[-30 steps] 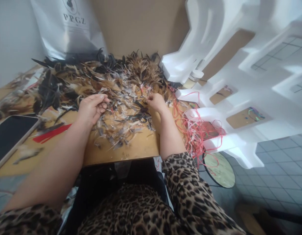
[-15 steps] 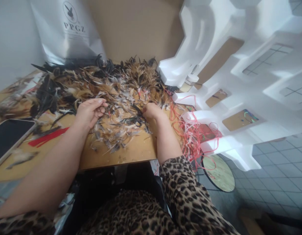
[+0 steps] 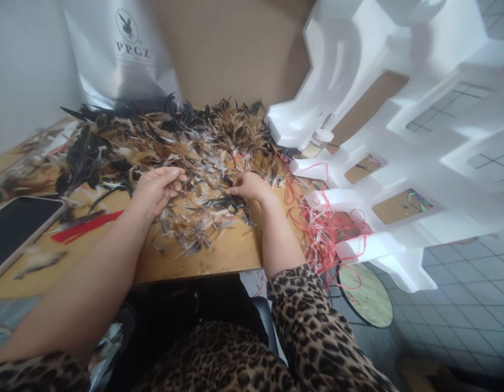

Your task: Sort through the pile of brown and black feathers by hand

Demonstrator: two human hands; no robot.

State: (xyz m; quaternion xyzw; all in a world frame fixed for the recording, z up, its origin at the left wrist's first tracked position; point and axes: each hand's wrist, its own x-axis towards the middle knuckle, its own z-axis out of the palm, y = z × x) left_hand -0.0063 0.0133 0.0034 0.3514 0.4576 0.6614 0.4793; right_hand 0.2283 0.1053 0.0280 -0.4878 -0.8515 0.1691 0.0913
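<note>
Brown, black and pale feathers (image 3: 153,136) lie in a thick heap across the wooden table (image 3: 219,264). At the left side of the looser feathers, my left hand (image 3: 159,188) is closed, thumb and forefinger pinched together and the other fingers curled. Whatever sits in that pinch is too small to make out. My right hand (image 3: 252,188) reaches down into small dark feathers (image 3: 227,204), its thumb and forefinger slightly apart at the feathers. Shorter loose feathers (image 3: 190,231) are scattered nearer the table's front edge.
A phone (image 3: 23,228) and red strips (image 3: 86,224) lie to the left. At the back stands a silver bag (image 3: 125,76). White foam packing (image 3: 399,141) rises on the right, with tangled red string (image 3: 325,234) against it. Near it is a white-lidded jar (image 3: 321,136). A round stool (image 3: 368,294) is below.
My right thumb and forefinger have parted and stretched leftward over the feathers. My left hand keeps its pinch. The whole view has shifted slightly.
</note>
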